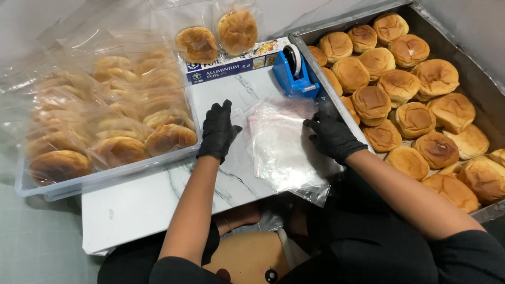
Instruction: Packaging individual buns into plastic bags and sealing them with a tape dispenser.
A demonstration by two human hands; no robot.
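— Bags (281, 142), the clear plastic ones, are stacked on the white marble-look board (137, 202) right in front of me. That's where both my hands are.

— What are the hands doing?

— My right hand (332, 135), in a black glove, lies on the right edge of the stack, fingers bent and pressing down on it. My left hand (217, 131) lies flat on the board just left of the stack, fingers close together and straight, closed on nothing.

— So which step is it?

— I'd say I'm separating one bag from the pile; no bun is in hand yet.

— And after?

— As I judge it, peeling off a single sheet calls for a fingertip pinch. Loose buns (400, 84) fill the metal tray (476, 79) on my right; bagged ones (115, 126) lie in the clear tub (31, 192) on my left. A blue tape dispenser (294, 73) stands just beyond the stack.
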